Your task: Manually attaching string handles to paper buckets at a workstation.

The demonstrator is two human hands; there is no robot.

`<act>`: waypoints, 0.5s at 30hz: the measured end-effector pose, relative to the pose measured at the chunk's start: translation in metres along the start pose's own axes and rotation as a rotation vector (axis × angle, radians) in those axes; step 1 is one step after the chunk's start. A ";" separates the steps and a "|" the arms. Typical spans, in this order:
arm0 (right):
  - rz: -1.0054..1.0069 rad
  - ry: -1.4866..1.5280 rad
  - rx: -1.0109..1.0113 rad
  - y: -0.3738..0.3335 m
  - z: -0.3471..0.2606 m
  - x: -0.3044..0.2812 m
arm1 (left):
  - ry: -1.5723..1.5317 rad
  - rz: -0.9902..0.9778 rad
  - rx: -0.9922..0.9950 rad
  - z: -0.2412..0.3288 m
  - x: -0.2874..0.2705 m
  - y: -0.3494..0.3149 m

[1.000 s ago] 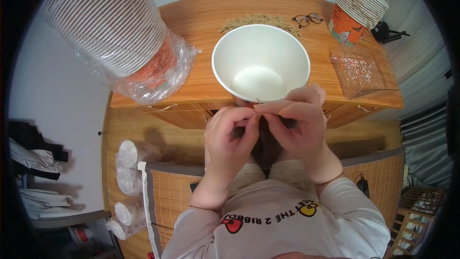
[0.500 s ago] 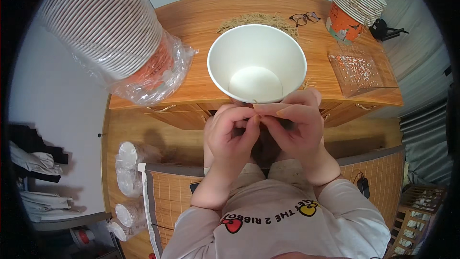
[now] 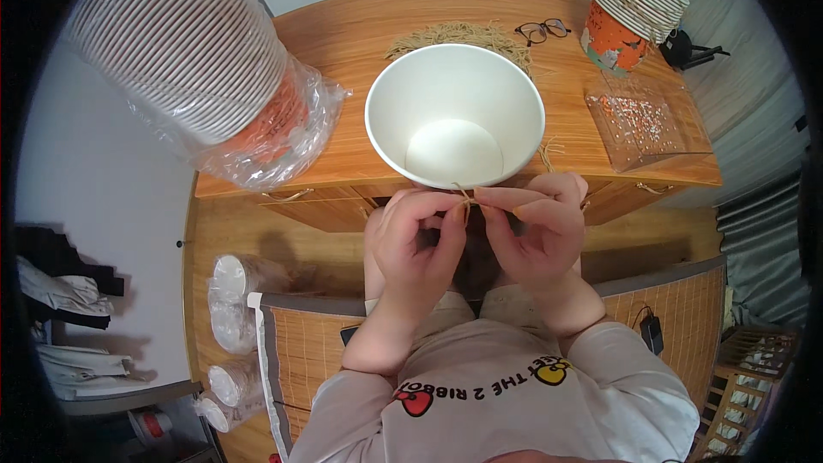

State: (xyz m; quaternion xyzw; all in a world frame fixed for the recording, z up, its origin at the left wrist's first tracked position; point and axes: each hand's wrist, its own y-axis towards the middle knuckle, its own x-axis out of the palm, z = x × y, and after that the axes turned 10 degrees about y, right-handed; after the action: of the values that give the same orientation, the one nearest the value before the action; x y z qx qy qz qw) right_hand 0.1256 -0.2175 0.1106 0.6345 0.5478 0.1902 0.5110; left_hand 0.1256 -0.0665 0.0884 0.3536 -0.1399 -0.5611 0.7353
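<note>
There's the thin tan cord (image 3: 465, 192), bent, pinched mid-air on the near side, one end poking far-left.

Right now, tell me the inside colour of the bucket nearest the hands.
The bucket is plain white inside; the head view shows it best.

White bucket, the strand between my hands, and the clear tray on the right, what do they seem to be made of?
Bucket: probably coated paperboard, smooth with a soft sheen and a thick, rolled-looking rim.
Strand: perhaps plant-fibre twine, tan and matte, but too thin to be sure.
Tray: likely rigid plastic, glossy; the table colour shows through.
</note>
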 end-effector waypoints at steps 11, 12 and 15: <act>0.250 0.739 0.407 -0.032 0.004 0.033 | -0.319 -0.078 -0.299 -0.004 0.003 -0.014; 0.284 0.866 0.432 -0.034 0.004 0.035 | -0.308 -0.082 -0.315 -0.004 0.003 -0.013; 0.206 0.888 0.500 -0.036 0.008 0.035 | -0.363 -0.098 -0.392 -0.004 0.003 -0.011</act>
State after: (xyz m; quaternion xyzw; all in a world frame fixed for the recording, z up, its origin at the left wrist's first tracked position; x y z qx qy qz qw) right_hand 0.1250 -0.1944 0.0653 0.6458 0.6754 0.3538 0.0408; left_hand 0.1208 -0.0688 0.0776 0.1045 -0.1410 -0.6666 0.7244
